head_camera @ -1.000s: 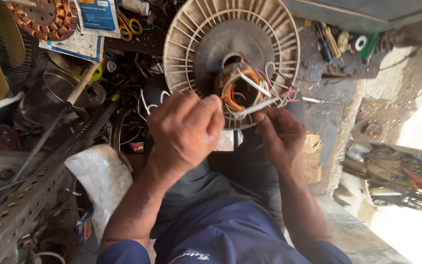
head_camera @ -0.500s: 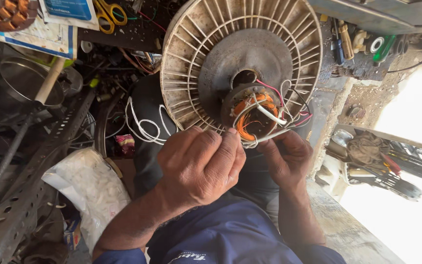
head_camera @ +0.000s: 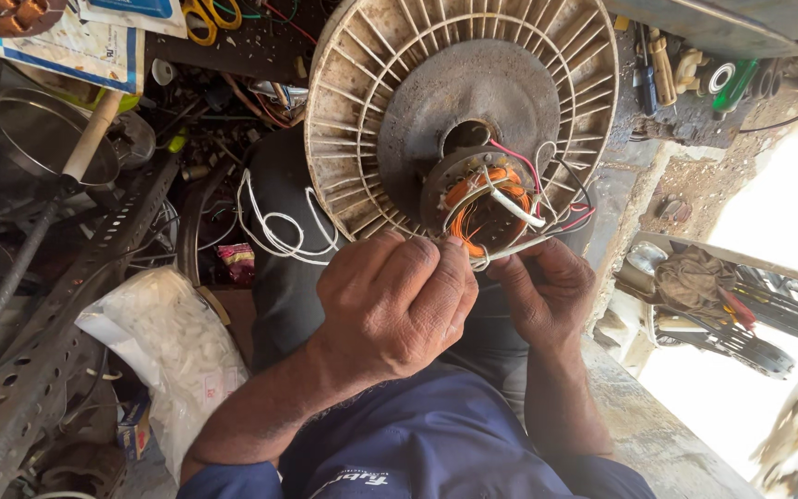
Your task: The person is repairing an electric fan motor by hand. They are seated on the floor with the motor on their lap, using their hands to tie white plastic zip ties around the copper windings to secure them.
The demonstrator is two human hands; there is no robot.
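Left hand and right hand, centre frame, both pinch white wires below the fan motor. Risk: hard tugging could snap the copper winding.

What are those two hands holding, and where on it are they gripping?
Both the left hand and the right hand pinch the thin white wires coming off the fan motor's copper winding, near their loose ends.
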